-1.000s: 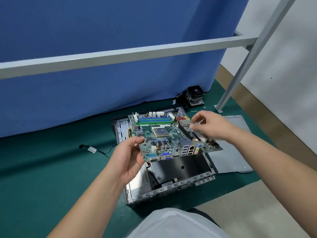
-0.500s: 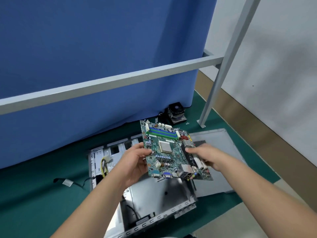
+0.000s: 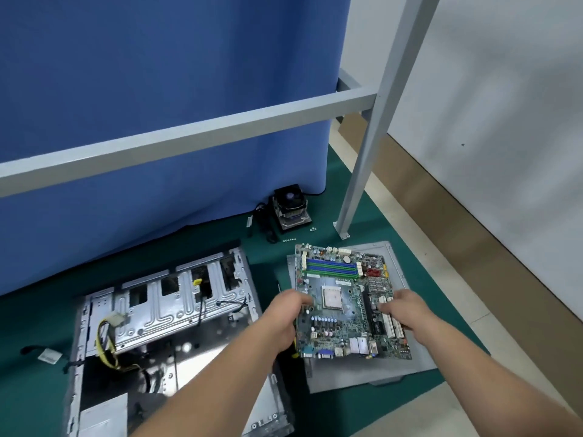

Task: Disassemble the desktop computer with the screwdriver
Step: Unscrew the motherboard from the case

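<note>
The motherboard (image 3: 344, 304) is held by both hands over the grey side panel (image 3: 407, 351), which lies flat on the green mat (image 3: 38, 392). Whether the board already touches the panel, I cannot tell. The left hand (image 3: 284, 313) grips the board's left edge, its fingers curled around it. The right hand (image 3: 405, 307) holds the right side, with fingers bent over the white slots — the thumb is not visible.

On the board, the blue and green memory slots sit toward 12 o'clock, the square processor socket is near the middle, and the rear ports (a blue one among them) face 6 o'clock.

The open computer case (image 3: 164, 326) lies at 9 o'clock from the board, just beside the panel. Inside it are a metal drive cage and a bundle of yellow and black cables (image 3: 105, 345).

At 12 o'clock from the board, near the blue curtain (image 3: 157, 89), stands the cooler with fan (image 3: 290, 205), and some small screws (image 3: 289, 240) lie beside it. A grey metal frame (image 3: 372, 146) stands at about 1 o'clock. No screwdriver can be clearly identified.
</note>
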`<move>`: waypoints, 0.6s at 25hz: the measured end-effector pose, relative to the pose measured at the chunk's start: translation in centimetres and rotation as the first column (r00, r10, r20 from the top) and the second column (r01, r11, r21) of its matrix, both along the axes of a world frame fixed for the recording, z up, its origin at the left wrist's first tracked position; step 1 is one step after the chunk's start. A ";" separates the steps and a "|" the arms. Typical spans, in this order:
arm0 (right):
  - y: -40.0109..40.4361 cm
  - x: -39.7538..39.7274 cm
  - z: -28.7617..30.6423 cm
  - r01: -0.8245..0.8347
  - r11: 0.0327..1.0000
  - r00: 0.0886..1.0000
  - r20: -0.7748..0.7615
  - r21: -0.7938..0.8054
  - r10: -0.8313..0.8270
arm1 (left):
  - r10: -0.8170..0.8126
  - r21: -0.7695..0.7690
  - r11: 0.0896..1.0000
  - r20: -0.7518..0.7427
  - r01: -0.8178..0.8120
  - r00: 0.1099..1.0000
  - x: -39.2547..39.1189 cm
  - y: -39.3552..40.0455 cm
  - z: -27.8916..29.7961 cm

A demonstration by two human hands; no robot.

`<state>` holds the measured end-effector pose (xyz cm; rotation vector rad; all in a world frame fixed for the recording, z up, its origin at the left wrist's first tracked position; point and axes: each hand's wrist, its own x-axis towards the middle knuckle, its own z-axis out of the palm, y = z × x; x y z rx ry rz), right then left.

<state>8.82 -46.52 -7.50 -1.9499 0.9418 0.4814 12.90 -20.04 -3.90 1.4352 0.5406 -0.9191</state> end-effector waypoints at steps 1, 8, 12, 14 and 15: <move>-0.8 0.3 -0.9 -0.012 1.000 1.000 0.002 -0.019 0.012 | 0.018 0.039 0.999 -0.050 -0.016 0.999 0.1 -1.1 -1.1; -3.6 1.1 -4.8 -0.085 0.969 0.995 -0.067 -0.232 0.072 | 0.092 0.177 0.983 -0.208 -0.055 0.974 0.0 -5.9 -6.6; -4.3 1.3 -6.4 -0.139 0.957 0.987 -0.118 -0.255 0.111 | -0.034 0.264 0.961 -0.169 0.079 0.985 -0.2 -7.5 -7.7; -4.2 1.1 -6.8 -0.165 0.949 0.983 -0.121 -0.269 0.137 | -0.198 0.306 0.928 -0.083 0.214 0.977 -0.8 -7.8 -7.8; -4.1 0.9 -6.9 -0.197 0.926 0.978 -0.125 -0.321 0.165 | -0.301 0.350 0.892 -0.019 0.288 0.954 -1.2 -7.9 -8.0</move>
